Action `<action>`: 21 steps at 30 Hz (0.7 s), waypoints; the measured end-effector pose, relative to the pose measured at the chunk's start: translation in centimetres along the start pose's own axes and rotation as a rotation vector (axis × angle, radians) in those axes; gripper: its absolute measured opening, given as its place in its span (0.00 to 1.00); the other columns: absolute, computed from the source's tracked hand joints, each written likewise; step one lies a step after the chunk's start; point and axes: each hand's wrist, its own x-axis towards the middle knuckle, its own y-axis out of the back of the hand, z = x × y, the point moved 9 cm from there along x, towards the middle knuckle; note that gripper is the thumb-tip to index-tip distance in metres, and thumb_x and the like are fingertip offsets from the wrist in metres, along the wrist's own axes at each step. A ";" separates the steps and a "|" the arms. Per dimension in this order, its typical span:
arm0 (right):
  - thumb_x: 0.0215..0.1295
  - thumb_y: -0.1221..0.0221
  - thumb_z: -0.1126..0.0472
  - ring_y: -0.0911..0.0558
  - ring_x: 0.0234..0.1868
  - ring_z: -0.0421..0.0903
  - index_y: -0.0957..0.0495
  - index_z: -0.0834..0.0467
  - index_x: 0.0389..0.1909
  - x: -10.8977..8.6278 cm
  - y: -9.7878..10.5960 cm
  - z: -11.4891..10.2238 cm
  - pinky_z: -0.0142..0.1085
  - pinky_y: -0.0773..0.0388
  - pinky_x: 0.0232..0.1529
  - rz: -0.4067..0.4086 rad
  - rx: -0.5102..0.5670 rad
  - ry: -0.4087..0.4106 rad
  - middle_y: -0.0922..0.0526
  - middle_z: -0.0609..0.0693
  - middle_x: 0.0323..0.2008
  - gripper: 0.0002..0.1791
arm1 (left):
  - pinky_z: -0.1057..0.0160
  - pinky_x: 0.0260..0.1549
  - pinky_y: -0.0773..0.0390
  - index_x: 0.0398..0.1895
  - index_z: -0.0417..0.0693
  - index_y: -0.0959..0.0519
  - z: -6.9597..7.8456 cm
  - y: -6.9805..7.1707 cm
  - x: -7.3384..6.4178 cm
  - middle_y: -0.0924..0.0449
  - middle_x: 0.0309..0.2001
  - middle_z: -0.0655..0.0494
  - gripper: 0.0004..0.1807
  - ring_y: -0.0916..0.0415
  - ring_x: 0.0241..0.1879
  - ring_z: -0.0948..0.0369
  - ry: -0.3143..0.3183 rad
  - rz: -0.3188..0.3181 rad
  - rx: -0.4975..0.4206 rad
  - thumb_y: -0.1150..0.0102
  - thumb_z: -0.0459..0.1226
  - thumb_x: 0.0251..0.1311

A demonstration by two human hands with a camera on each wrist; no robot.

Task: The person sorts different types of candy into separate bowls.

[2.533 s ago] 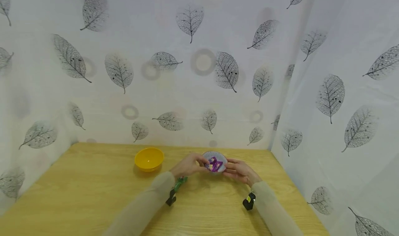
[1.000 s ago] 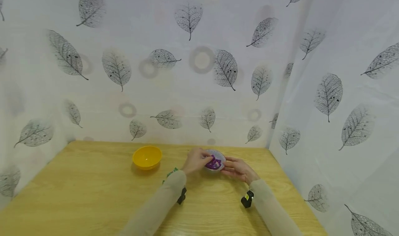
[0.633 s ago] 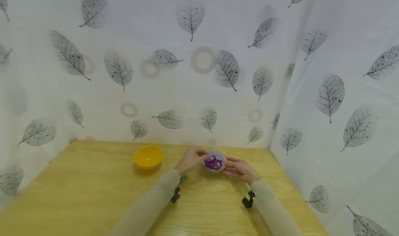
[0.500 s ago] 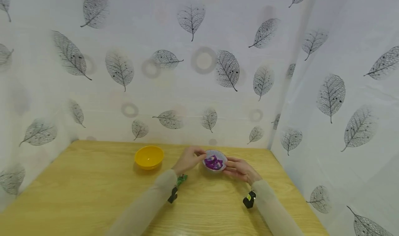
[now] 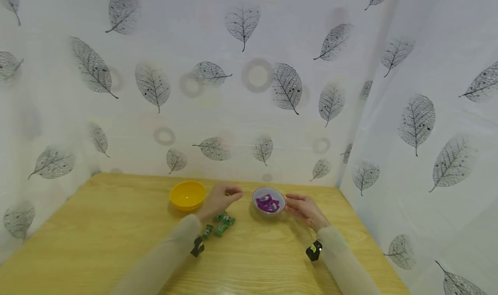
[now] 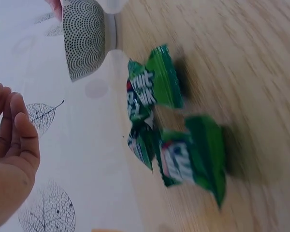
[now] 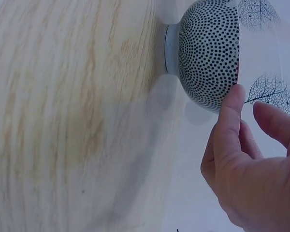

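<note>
A speckled bowl (image 5: 269,191) with purple-wrapped candies (image 5: 268,203) in it stands on the table; its dotted outside (image 7: 208,53) fills the top of the right wrist view. My right hand (image 5: 305,210) is at the bowl's right side, a fingertip at its rim, fingers relaxed and not gripping. Left of that bowl, my left hand (image 5: 219,198) hovers with loosely bent fingers; nothing shows between them. Beneath and beside it lie several green-wrapped candies (image 5: 225,218), seen close up in the left wrist view as green packets (image 6: 179,159) on the wood.
A yellow bowl (image 5: 188,195) stands left of my left hand, near the table's back. The wooden table (image 5: 116,234) meets a leaf-patterned curtain (image 5: 210,113) behind and on the right. Each wrist wears a black camera.
My left hand was at the purple candies and has drawn back leftward, bringing the green candies into view. My right hand has eased slightly off the speckled bowl. Purple candies stay in the bowl.
</note>
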 end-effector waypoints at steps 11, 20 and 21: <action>0.70 0.46 0.69 0.18 0.53 0.51 0.36 0.74 0.66 -0.8 -1.8 -1.4 0.37 0.21 0.56 -0.017 0.024 0.069 0.34 0.72 0.65 0.25 | 0.66 0.34 0.22 0.42 0.43 0.16 -2.4 3.7 -1.7 0.18 0.34 0.53 0.08 0.23 0.35 0.54 0.116 0.034 -0.087 0.41 0.37 0.66; 0.69 0.44 0.68 0.15 0.38 0.42 0.35 0.78 0.63 -1.6 -5.1 -2.0 0.32 0.17 0.45 -0.119 0.051 0.085 0.19 0.61 0.49 0.26 | 0.63 0.34 0.20 0.46 0.41 0.17 -3.8 6.4 -2.5 0.16 0.37 0.51 0.12 0.23 0.37 0.51 0.193 0.089 -0.109 0.41 0.38 0.66; 0.69 0.44 0.68 0.15 0.37 0.41 0.35 0.78 0.63 -1.7 -5.5 -2.1 0.32 0.16 0.45 -0.137 0.040 0.091 0.18 0.59 0.46 0.26 | 0.63 0.34 0.20 0.46 0.42 0.17 -4.0 6.8 -2.6 0.16 0.37 0.51 0.12 0.23 0.37 0.51 0.209 0.100 -0.113 0.41 0.38 0.66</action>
